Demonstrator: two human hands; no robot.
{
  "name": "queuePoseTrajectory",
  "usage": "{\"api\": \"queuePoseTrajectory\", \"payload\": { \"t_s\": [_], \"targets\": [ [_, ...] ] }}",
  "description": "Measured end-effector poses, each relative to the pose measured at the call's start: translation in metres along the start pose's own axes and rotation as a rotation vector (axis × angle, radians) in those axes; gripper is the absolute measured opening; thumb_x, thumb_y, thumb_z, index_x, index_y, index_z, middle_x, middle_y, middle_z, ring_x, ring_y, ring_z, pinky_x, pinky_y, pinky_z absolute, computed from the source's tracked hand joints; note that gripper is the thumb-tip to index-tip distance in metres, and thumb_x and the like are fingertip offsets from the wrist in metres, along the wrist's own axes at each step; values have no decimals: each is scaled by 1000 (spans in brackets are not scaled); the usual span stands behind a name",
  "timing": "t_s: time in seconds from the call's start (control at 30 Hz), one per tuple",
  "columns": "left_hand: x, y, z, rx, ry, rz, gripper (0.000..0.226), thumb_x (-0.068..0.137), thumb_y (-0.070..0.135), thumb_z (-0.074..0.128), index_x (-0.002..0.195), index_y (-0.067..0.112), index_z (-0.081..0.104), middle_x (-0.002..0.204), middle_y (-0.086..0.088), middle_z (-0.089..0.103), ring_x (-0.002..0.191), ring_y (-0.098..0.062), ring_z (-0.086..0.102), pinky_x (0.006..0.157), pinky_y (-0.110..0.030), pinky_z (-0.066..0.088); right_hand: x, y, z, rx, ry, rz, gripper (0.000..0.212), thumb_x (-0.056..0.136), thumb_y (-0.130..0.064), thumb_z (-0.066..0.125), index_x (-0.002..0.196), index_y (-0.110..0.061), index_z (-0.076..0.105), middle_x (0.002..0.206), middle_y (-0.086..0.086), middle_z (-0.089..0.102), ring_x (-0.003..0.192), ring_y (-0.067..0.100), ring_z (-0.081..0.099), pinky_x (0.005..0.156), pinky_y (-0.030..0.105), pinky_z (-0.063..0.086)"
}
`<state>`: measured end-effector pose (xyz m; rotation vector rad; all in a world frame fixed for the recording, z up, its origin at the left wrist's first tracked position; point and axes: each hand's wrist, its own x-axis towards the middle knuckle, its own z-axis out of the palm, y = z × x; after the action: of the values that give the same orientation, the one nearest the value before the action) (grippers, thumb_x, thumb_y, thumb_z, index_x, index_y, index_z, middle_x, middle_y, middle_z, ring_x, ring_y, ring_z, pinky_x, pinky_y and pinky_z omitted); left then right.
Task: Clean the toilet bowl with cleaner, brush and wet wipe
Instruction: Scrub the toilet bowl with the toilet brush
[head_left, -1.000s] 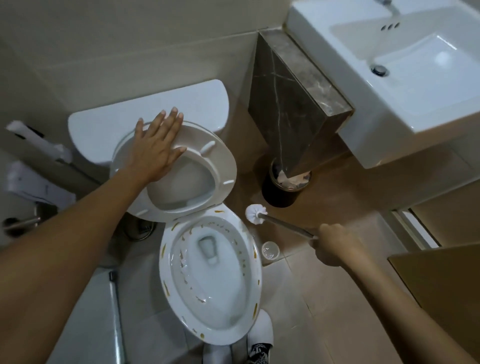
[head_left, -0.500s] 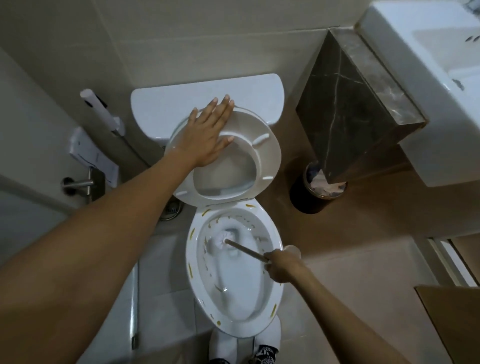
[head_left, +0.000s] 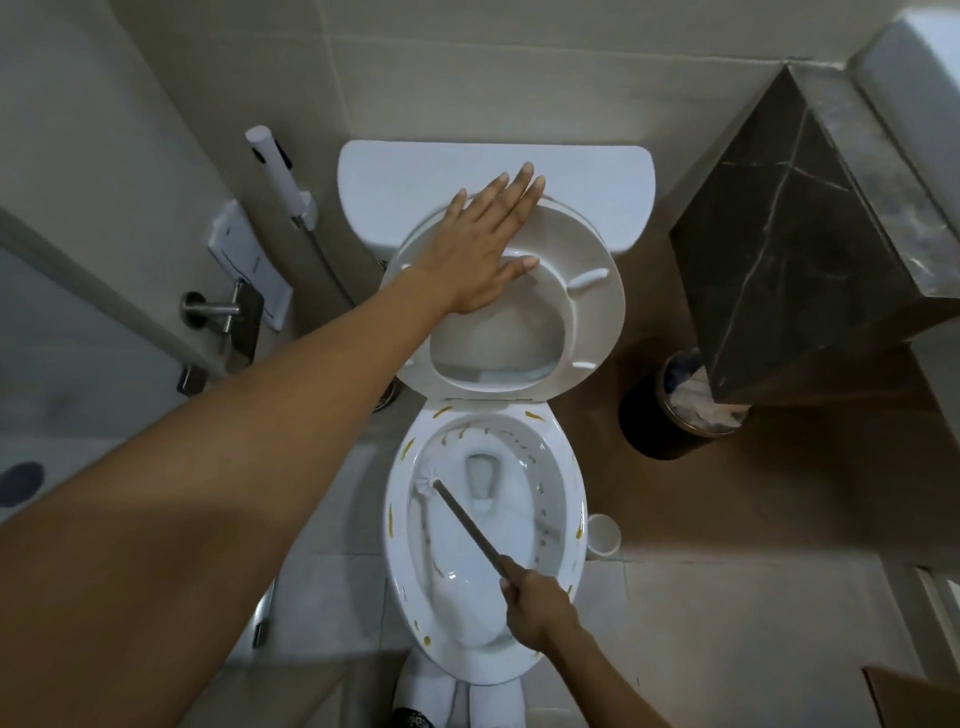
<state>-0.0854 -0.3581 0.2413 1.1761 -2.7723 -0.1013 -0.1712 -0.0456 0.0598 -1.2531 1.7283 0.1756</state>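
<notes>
L hand (head_left: 483, 249) flat, fingers spread, pressing raised seat (head_left: 587, 312) back toward tank (head_left: 395, 187); R hand (head_left: 537, 605) fisted round brush handle (head_left: 470, 530) at near rim; brush head (head_left: 427, 480) inside toilet bowl (head_left: 571, 499), against L inner wall; yellow-brown streaks on rim + inner walls; white cup (head_left: 603, 534) on floor just R of bowl; black bin (head_left: 670, 415) further R.

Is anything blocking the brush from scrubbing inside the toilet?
No, nothing visible blocks it. The left hand lies flat on the raised seat, so the bowl is open. The right hand holds the brush, and its white head is already against the bowl's inner wall on the left.
</notes>
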Motion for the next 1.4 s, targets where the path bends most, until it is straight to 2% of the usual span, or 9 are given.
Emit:
{"api": "queuePoseTrajectory", "payload": {
  "t_s": [0.33, 0.47, 0.6, 0.7, 0.83, 0.97, 1.13, 1.3, 1.4],
  "targets": [
    [3, -6, 8, 39, 58, 9, 70, 98, 52, 28, 152, 20, -5, 160, 3, -6, 147, -17, -2, 116, -43, 2, 19, 28, 11, 2, 35, -48, 44, 103, -30, 27, 146, -29, 34, 110, 9, 66, 99, 28, 63, 84, 34, 49],
    [3, -4, 9, 37, 75, 6, 71, 98, 54, 28, 152, 19, -4, 160, 2, -4, 147, -18, -1, 117, -43, 2, 21, 31, 15, 4, 36, -48, 44, 103, -31, 26, 146, -29, 35, 108, 10, 66, 90, 26, 62, 82, 33, 49],
    [4, -5, 12, 30, 103, 5, 75, 95, 59, 28, 152, 20, -1, 160, 2, -1, 147, -19, 3, 117, -43, 4, 6, 41, 32, -11, 1, -25, 47, 101, -34, 25, 147, -39, 29, 117, 11, 63, 107, 31, 60, 90, 36, 49],
    [5, -5, 15, 45, 124, 17, 78, 93, 61, 27, 152, 19, 0, 160, 0, 0, 147, -20, 3, 117, -43, 3, -6, 48, 43, -22, -1, -26, 46, 102, -33, 26, 148, -41, 26, 119, 10, 62, 108, 29, 59, 92, 35, 48],
    [5, -7, 18, 69, 139, 21, 78, 94, 61, 27, 152, 18, -2, 160, -2, -2, 147, -21, 0, 117, -43, -1, 3, 42, 49, -14, 47, -17, 44, 103, -32, 27, 146, -39, 31, 118, 8, 63, 107, 27, 60, 92, 35, 49],
    [3, -5, 16, 74, 143, 22, 78, 94, 60, 25, 152, 17, -2, 160, -3, 0, 147, -21, 0, 117, -44, -2, 13, 33, 50, -3, 80, -23, 42, 103, -27, 28, 144, -30, 37, 112, 10, 65, 99, 28, 63, 86, 35, 52],
    [3, -5, 15, 66, 129, 27, 81, 92, 64, 24, 152, 16, -2, 160, -3, 1, 147, -22, 0, 117, -46, 0, -18, 49, 57, -4, 55, -37, 44, 103, -29, 28, 145, -38, 35, 119, 8, 65, 108, 27, 61, 89, 33, 48],
    [2, -3, 13, 53, 119, 5, 84, 88, 66, 21, 153, 17, -2, 160, -1, 1, 147, -21, 1, 118, -46, 2, 17, 34, 46, 4, 95, -20, 42, 102, -30, 31, 142, -33, 41, 113, 6, 66, 100, 26, 64, 89, 38, 53],
    [2, -2, 11, 44, 116, 10, 84, 88, 66, 22, 152, 17, -1, 160, -1, 2, 147, -21, 1, 118, -46, 2, 33, 33, 40, 4, 102, -38, 41, 101, -31, 33, 141, -33, 43, 109, 3, 67, 97, 23, 65, 88, 35, 54]
  ]
}}
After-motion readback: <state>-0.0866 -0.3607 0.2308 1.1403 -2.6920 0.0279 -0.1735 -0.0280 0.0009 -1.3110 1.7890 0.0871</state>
